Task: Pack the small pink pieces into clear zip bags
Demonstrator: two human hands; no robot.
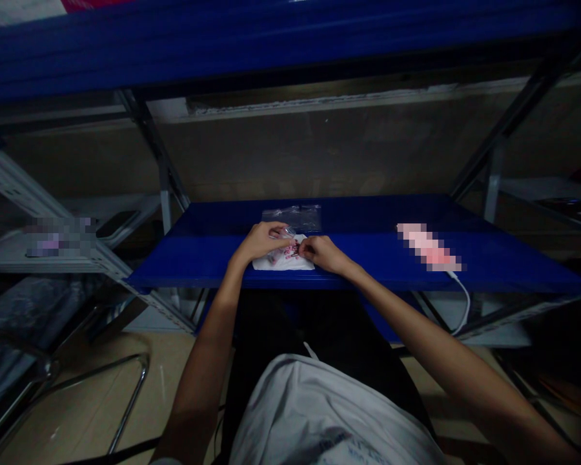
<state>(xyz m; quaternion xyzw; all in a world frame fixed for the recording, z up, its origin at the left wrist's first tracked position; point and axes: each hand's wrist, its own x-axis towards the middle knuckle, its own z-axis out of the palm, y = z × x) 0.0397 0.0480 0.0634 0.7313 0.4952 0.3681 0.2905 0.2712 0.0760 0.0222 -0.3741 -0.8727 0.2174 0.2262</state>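
Near the front edge of the blue shelf lies a white sheet or cloth [272, 265] with several small pink and red pieces [292, 249] on it. My left hand [264, 241] is closed on a crumpled clear plastic bag [275, 256] above the white sheet's left part. From the right, my right hand [323, 253] reaches in with its fingers pinched together by the small pieces. What those fingertips hold is too small to make out. Behind both hands, another clear plastic bag [297, 217] lies flat.
On the right of the blue shelf [358, 226] is a blurred-out pink phone-like object [428, 247], with a white cable [466, 300] hanging over the front edge. A second blue shelf [290, 45] spans overhead. Grey metal posts [164, 184] stand at the sides. A dark phone [118, 223] lies on the left neighbouring shelf.
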